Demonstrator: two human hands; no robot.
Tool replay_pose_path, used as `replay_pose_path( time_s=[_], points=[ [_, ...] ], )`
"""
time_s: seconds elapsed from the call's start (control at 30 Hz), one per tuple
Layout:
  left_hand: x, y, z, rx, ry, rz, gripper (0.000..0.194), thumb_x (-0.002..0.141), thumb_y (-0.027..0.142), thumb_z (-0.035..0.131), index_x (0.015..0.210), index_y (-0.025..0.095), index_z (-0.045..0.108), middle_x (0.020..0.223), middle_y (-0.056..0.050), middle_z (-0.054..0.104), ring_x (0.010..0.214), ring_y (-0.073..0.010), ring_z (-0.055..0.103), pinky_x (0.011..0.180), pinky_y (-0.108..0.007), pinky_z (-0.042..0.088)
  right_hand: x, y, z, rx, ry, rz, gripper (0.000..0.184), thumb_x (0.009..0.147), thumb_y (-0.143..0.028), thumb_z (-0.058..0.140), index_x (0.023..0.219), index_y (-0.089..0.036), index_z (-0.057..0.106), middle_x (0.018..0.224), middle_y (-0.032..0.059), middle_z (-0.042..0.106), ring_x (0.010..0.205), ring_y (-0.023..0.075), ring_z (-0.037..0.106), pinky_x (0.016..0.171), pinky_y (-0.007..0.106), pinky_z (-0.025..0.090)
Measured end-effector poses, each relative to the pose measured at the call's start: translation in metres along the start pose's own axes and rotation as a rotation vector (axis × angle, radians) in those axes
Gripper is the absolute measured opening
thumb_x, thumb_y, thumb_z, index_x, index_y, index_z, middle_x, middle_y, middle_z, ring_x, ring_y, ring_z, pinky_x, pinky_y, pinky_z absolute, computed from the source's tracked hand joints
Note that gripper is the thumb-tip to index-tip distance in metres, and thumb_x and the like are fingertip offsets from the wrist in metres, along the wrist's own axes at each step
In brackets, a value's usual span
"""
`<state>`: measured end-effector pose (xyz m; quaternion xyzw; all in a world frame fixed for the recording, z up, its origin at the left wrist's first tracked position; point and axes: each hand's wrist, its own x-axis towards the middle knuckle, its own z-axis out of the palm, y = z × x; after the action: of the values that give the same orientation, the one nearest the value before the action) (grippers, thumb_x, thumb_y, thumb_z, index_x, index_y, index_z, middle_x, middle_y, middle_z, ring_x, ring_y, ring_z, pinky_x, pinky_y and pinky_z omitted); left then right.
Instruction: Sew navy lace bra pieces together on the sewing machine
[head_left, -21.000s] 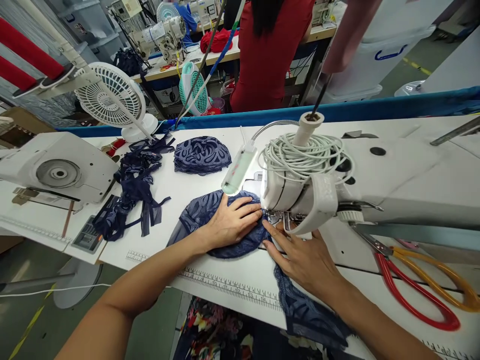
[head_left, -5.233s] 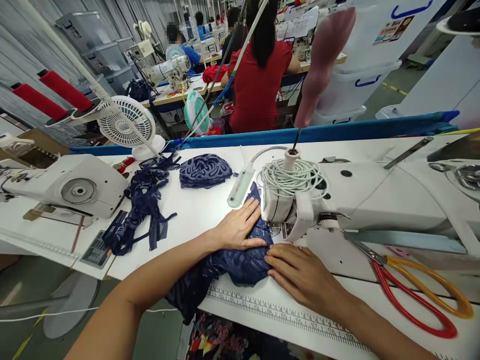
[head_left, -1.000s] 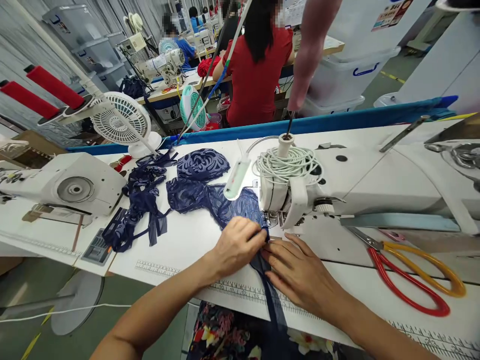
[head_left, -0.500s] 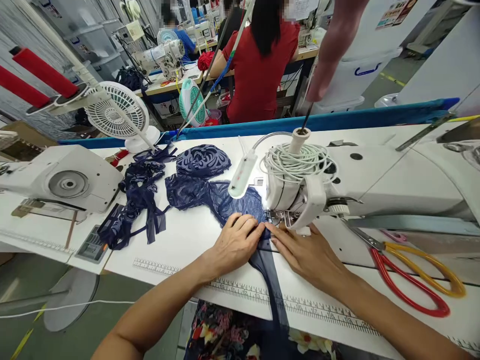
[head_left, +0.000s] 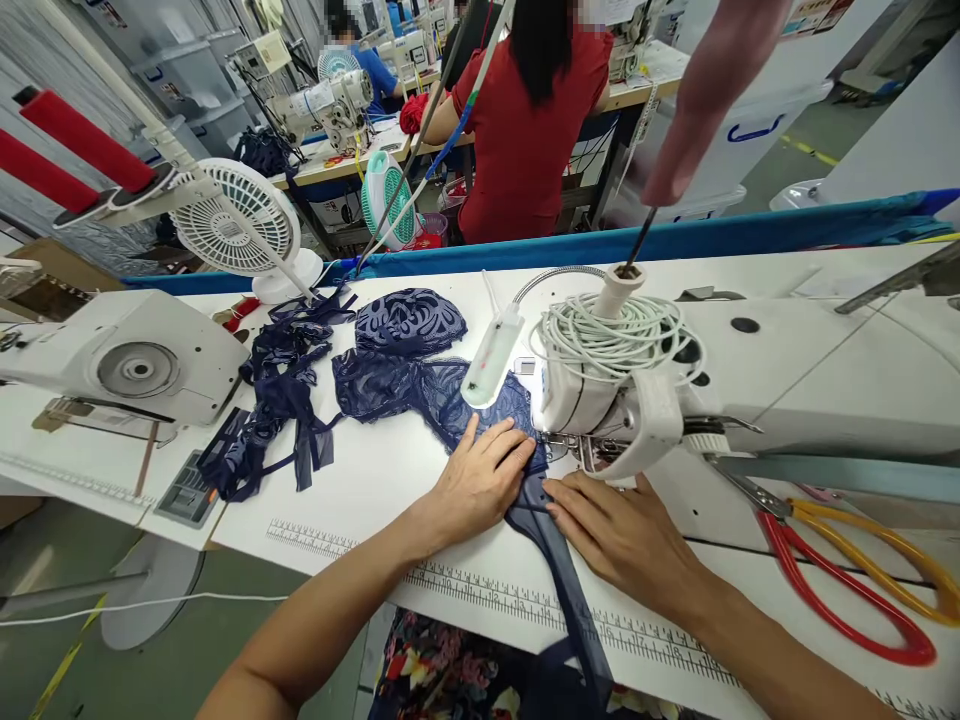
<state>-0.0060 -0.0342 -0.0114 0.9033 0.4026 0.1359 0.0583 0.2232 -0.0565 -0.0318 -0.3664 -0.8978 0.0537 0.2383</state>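
The left hand (head_left: 480, 480) lies unclosed on the navy-blue sheer lace garment (head_left: 441, 392) left of the white rounded sewing-machine head (head_left: 574, 395), apparently to flatten it, while the right hand (head_left: 619, 530), fingers extended, unclosed, seemingly steadies its near strip.

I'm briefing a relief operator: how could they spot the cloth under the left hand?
Find the sewing machine topped with coiled pale cord. Left of its head, the left hand rests on a navy lace piece. Unlike the patterned piece behind it and the tangled strips farther left, it trails a band over the table's front edge.
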Motion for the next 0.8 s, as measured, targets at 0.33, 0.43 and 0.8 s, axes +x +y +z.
replay_pose_path(
  time_s=[0.33,0.43,0.8],
  points=[
    [0.006,-0.012,-0.008,-0.041,-0.037,0.011,0.039,0.1,0.02,0.037,0.138,0.017,0.047,0.136,-0.013,0.055,0.137,-0.0281,0.041,0.116,-0.057,0.027,0.017,-0.012,-0.012,-0.136,0.012,-0.106,0.023,0.099,-0.024,0.046,0.11,-0.015,0.064,0.103,0.0072,0.069,0.089,0.0178,0.064,0.09,0.039,0.04],
    [0.009,-0.015,-0.01,-0.04,-0.038,-0.002,0.039,0.1,0.021,0.037,0.138,0.019,0.047,0.138,-0.012,0.054,0.138,-0.0274,0.04,0.117,-0.056,0.026,0.017,-0.012,-0.012,-0.138,0.035,-0.118,0.024,0.098,-0.027,0.049,0.113,-0.015,0.063,0.108,0.008,0.068,0.086,0.0175,0.064,0.09,0.04,0.039],
    [-0.018,-0.01,-0.013,-0.022,-0.015,-0.032,0.041,0.1,0.02,0.037,0.14,0.019,0.044,0.14,-0.013,0.053,0.138,-0.029,0.04,0.113,-0.06,0.031,0.018,-0.023,-0.011,-0.007,-0.003,-0.252,0.018,0.094,-0.025,0.053,0.108,-0.018,0.063,0.099,0.006,0.066,0.094,0.0197,0.058,0.092,0.041,0.037]
  ],
)
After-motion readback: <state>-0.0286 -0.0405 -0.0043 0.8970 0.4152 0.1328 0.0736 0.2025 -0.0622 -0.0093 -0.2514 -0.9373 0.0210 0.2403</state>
